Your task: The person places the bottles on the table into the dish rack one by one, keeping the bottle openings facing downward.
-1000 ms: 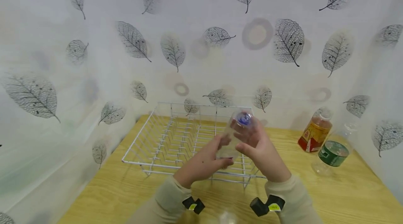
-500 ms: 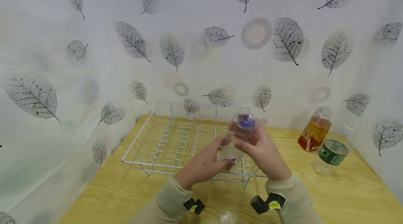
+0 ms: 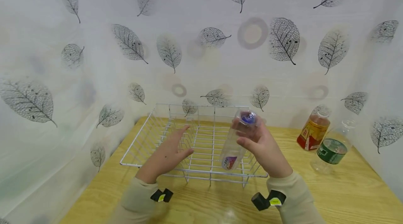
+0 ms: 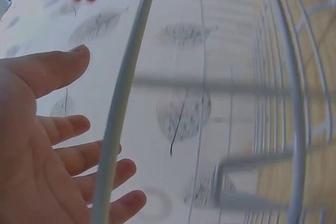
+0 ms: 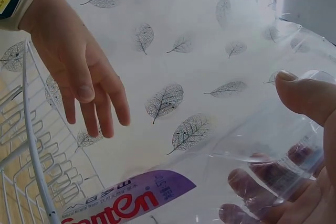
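Note:
A clear, empty-looking plastic water bottle (image 3: 231, 143) leans over the right part of a white wire dish rack (image 3: 135, 165). My right hand (image 3: 267, 152) grips its upper part, thumb in front and fingers seen through the plastic. The upper end carries a blue patch, and a purple label (image 5: 131, 198) with red lettering sits lower down. My left hand (image 3: 167, 157) is apart from the bottle, overlapping the rack's left front in the head view. Its fingers are spread and hold nothing; in the left wrist view that hand (image 4: 31, 150) lies partly behind a rack wire (image 4: 126, 77).
To the right on the wooden table (image 3: 104, 189) stand a bottle with a red and yellow label (image 3: 312, 133) and a clear bottle with a green label (image 3: 332, 151). A curtain (image 3: 201, 3) printed with leaves hangs behind and along both sides.
My left hand has let go of the bottle and moved left over the rack, fingers spreading. The right hand keeps its grip, and the bottle's label now shows.

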Action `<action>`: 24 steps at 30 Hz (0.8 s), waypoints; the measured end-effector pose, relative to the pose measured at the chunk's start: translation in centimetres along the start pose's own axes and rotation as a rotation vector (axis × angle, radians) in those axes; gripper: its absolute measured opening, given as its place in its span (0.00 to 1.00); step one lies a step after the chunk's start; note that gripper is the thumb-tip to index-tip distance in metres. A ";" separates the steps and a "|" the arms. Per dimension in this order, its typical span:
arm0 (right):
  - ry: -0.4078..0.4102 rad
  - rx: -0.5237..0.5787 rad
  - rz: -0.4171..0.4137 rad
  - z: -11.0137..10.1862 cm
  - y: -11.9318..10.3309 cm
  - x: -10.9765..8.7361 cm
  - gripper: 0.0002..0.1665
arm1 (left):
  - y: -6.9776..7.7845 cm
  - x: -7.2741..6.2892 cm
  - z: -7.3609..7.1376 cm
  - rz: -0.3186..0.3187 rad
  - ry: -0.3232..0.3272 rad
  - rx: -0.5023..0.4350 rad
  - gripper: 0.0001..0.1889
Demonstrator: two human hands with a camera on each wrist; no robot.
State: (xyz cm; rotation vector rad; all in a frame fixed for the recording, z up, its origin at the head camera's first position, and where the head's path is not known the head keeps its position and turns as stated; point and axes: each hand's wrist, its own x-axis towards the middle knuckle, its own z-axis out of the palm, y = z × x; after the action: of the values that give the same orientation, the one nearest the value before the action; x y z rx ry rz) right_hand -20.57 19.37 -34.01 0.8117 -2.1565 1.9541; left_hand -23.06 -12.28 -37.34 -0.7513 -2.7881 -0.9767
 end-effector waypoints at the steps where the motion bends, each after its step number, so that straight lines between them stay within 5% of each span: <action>1: 0.002 0.007 0.005 0.0 0.1 0.0 0.40 | -0.6 -0.3 -0.6 -0.016 0.005 0.007 0.43; 14: 0.026 0.032 0.026 -0.8 0.1 0.1 0.40 | -8.4 -2.9 -6.9 -0.228 0.078 0.019 0.47; 19: 0.028 0.037 0.036 -0.8 0.2 0.1 0.40 | -11.1 -4.1 -7.8 -0.339 0.055 0.007 0.50; 24: 0.031 0.046 0.035 -0.8 0.4 0.0 0.40 | -13.0 -4.9 -7.9 -0.389 0.002 -0.157 0.51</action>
State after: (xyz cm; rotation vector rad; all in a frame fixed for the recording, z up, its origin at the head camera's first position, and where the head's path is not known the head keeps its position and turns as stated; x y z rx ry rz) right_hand -21.00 20.15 -34.24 0.7494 -2.1301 2.0268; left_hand -25.58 -27.86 -39.59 -0.2180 -2.9427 -1.2644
